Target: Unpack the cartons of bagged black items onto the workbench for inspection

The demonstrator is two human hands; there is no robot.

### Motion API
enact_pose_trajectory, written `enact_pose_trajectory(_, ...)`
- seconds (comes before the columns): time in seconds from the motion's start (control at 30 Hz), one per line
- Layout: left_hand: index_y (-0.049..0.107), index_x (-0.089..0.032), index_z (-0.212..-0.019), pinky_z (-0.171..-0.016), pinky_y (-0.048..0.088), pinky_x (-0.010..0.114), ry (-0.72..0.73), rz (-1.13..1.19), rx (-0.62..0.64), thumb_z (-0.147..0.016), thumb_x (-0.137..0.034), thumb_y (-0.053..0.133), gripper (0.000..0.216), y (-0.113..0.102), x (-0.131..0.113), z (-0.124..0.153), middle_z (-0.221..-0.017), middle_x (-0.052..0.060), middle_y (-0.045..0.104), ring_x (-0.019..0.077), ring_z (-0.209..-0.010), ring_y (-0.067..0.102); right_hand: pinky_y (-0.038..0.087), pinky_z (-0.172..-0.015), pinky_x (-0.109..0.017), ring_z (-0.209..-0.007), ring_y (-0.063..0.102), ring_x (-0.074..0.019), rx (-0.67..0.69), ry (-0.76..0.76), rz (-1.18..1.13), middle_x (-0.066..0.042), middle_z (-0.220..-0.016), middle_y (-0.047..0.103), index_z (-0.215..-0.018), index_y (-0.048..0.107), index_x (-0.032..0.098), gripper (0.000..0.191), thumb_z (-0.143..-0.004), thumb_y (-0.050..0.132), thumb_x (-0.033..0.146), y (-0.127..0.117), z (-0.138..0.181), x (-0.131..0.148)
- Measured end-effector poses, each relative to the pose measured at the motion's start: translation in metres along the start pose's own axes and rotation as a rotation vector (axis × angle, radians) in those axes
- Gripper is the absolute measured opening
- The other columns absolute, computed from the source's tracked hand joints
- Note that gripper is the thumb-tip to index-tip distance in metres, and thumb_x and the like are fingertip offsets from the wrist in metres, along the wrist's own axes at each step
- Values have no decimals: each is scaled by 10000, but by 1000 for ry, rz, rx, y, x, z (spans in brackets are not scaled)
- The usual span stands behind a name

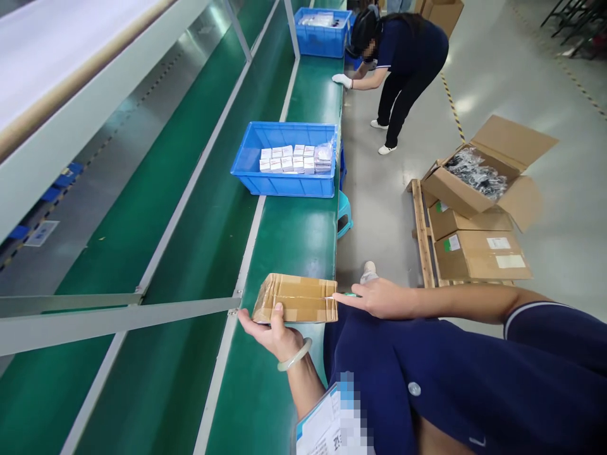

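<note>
A small cardboard box, taped along the middle of its top, is held at the green bench's near edge. My left hand grips its left end, the thumb pressed on top and the fingers reaching underneath and out past the corner. At the box's right end, my right hand is closed on a slim box cutter, its index finger stretched along the tool. Only a bit of the cutter's green handle shows. Its thin tip meets the taped seam.
A blue bin of small white boxes stands farther along the green bench. A second blue bin and a bending co-worker are beyond. Cartons sit on a pallet at right. A metal frame bar crosses at left.
</note>
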State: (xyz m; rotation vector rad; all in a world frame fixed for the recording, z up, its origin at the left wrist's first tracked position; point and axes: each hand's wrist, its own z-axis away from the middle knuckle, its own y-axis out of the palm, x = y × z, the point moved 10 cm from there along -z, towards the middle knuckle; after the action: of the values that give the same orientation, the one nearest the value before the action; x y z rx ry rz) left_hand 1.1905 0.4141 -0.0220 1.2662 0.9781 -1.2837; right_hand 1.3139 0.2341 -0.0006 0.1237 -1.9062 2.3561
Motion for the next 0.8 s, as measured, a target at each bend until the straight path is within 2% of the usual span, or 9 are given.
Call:
enact_pose_trajectory(0.1, 322, -142, -1291, -984, 367, 443, -70, 23, 15, -595, -314, 677, 800, 5, 7, 1, -1196, 125, 462, 237, -1037, 521, 293, -509, -223, -615, 481, -118, 19, 29, -99, -64, -902, 537, -1448, 231, 290, 586, -898, 346, 122, 6, 11, -13)
enact_pose_trajectory(0.17, 293, -122, -1317, -999, 352, 451, -61, 10, 48, -617, -350, 660, 823, 12, 3, 3, -1230, 147, 442, 254, -1073, 505, 297, -526, -212, -630, 485, -105, -35, 50, -231, -43, -894, 539, -1411, 316, 330, 512, -928, 337, 162, 0, 16, -22)
enact_pose_trajectory(0.3, 258, -149, -1363, -1020, 349, 423, 189, -140, 96, -680, -392, 626, 813, 25, -34, 7, -1371, 150, 312, 276, -1215, 404, 379, -655, -213, -736, 529, -96, -261, 79, -567, -37, -873, 560, -1305, 497, 251, 397, -961, 309, 188, -24, 22, -35)
enact_pose_trajectory(0.47, 202, -187, -1424, -1080, 258, 451, 486, -371, 70, -676, -367, 652, 891, 32, -73, 13, -1415, 128, 255, 274, -1308, 269, 399, -677, -212, -741, 546, -91, -338, 100, -727, -35, -877, 576, -1148, 625, 227, 339, -956, 347, 201, -50, 42, -35)
enact_pose_trajectory(0.53, 200, -177, -1431, -1074, 254, 473, 574, -479, 16, -650, -368, 675, 933, 30, -81, 15, -1380, 142, 270, 288, -1299, 258, 412, -704, -218, -746, 545, -90, -395, 164, -743, -34, -898, 564, -1190, 594, 236, 340, -963, 341, 228, -64, 49, -41)
enact_pose_trajectory(0.6, 196, -154, -1433, -1062, 264, 489, 626, -537, 3, -633, -368, 687, 962, 31, -83, 16, -1353, 161, 271, 305, -1284, 260, 433, -741, -250, -784, 548, -110, -463, 316, -696, -58, -1026, 534, -1293, 501, 234, 372, -943, 409, 319, -71, 49, -54)
enact_pose_trajectory(0.67, 187, -150, -1437, -1058, 258, 497, 668, -562, 39, -644, -366, 682, 960, 37, -85, 21, -1350, 165, 278, 311, -1279, 259, 454, -785, -305, -890, 544, -167, -479, 451, -612, -111, -1203, 442, -1401, 346, 200, 625, -856, 541, 435, -69, 35, -63)
enact_pose_trajectory(0.73, 183, -154, -1441, -1059, 249, 499, 714, -569, 88, -654, -367, 678, 954, 46, -87, 30, -1356, 162, 288, 312, -1280, 254, 463, -825, -352, -992, 514, -224, -456, 471, -568, -153, -1283, 356, -1446, 218, 148, 869, -764, 623, 501, -61, 8, -62)
enact_pose_trajectory(0.8, 187, -151, -1441, -1058, 247, 495, 744, -573, 136, -660, -371, 676, 947, 54, -89, 41, -1366, 165, 286, 313, -1283, 249, 471, -834, -363, -1018, 497, -233, -455, 423, -546, -154, -1271, 352, -1443, 197, 131, 883, -754, 616, 492, -54, -17, -56)
